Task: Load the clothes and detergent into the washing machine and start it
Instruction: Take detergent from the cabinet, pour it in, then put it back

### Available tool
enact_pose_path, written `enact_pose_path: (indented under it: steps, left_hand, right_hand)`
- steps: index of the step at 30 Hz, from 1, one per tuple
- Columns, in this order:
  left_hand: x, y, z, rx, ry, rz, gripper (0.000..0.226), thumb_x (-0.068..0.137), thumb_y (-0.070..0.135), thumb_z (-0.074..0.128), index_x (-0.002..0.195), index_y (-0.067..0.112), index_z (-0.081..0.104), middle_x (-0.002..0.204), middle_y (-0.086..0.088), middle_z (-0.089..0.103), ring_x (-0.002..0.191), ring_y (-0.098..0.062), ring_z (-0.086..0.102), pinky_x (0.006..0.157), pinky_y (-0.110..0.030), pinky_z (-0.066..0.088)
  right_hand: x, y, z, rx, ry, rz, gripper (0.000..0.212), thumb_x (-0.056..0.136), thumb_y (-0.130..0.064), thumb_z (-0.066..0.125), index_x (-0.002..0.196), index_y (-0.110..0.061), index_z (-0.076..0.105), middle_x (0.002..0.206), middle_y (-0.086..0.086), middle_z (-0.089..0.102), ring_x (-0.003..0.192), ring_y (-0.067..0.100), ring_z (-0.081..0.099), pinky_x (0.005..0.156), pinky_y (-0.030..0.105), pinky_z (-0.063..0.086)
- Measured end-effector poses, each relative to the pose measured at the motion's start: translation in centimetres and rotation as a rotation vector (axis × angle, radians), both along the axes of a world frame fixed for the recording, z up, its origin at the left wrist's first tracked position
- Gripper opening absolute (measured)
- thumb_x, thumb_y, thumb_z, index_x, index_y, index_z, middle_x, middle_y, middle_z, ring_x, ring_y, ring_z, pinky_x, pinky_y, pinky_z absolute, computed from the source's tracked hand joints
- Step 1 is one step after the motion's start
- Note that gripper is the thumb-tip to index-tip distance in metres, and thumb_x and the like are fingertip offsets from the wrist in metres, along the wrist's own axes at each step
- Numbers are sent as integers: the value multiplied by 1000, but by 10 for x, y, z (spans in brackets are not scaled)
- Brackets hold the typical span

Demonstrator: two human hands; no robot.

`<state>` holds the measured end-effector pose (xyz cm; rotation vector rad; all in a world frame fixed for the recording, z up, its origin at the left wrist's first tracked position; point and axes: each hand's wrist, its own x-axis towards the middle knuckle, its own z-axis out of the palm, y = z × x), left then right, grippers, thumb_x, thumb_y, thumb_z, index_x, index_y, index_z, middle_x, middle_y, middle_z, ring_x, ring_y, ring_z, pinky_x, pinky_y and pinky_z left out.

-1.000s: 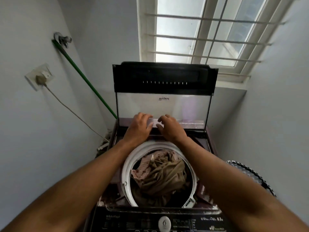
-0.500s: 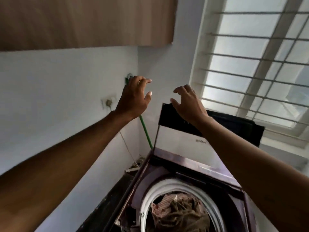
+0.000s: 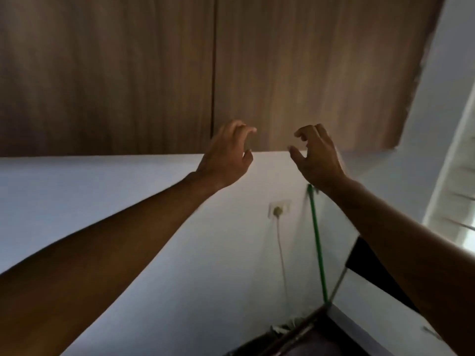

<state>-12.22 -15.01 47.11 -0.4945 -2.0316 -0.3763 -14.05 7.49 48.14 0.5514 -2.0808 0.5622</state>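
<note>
**Both hands reaching up to the wall cabinet, washer left open below**

Nearest the camera, two bare forearms rise from the lower corners. Below and to the right of the hands, only a corner of the washing machine (image 3: 321, 340) shows at the bottom edge, with its raised lid (image 3: 370, 273) standing upright behind the right forearm. The drum is out of frame, so what lies in it cannot be told from here. No detergent is in sight.

Just under the right wrist a green pole (image 3: 318, 242) leans on the wall, and beside it a wall socket (image 3: 279, 208) carries a plug with its cord hanging down.

The left hand (image 3: 226, 158) and right hand (image 3: 317, 156) are lifted side by side, near each other but apart. Each grip is loosely curled and holds nothing; the fingertips sit in front of the lower edge of the wooden cabinet (image 3: 154, 73), and whether they touch it I cannot tell.

Farthest, right of the hands, is the window (image 3: 460, 201).

My guess is the detergent is kept in that cabinet, whose doors are closed, contents hidden. With no handle showing, fingers may slip off the bottom edge, and a door swinging out could come toward the person's head. Anything pulled down carelessly could drop onto the open washer
</note>
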Motion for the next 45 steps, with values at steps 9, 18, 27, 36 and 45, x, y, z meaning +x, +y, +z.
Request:
enact_pose_path:
  steps: [9,18,27,36,45]
  left_hand:
    - [51,-82,36,-39,48,228,45,85,11,66,130,13,58,130,-8,53,123,-22,48,103,-34,45]
    - [33,-119,48,-308,-60,575,116,74,69,68,158,16,8,166,-10,-5,152,-33,-10,121,-54,-5]
    - [0,-120,31,-365,-4,821,152,52,80,74,155,16,-19,161,-14,-26,147,-42,-23,115,-63,-12]
    - [-3,-101,25,-400,44,1008,121,83,64,62,154,4,-16,159,-28,-19,145,-54,-13,114,-70,13]
    - [15,-82,20,-373,50,927,104,89,45,63,156,4,-5,160,-30,-6,144,-57,2,108,-73,24]
  right_hand:
    - [3,-95,38,11,30,193,30,91,-25,66,118,-15,57,121,4,52,100,16,53,86,34,51]
    - [-9,-171,38,247,96,199,100,75,-33,82,155,-17,23,162,9,17,148,29,20,117,44,27]
    - [-39,-208,7,364,196,25,133,70,-53,83,157,-10,-8,164,12,-18,151,33,-17,121,57,9]
    - [-36,-222,0,366,242,-89,112,87,-40,71,155,-2,-10,161,25,-18,149,42,-15,121,55,13]
    - [12,-172,33,-14,-22,395,66,94,-23,64,151,-16,33,163,2,19,149,19,20,121,42,25]
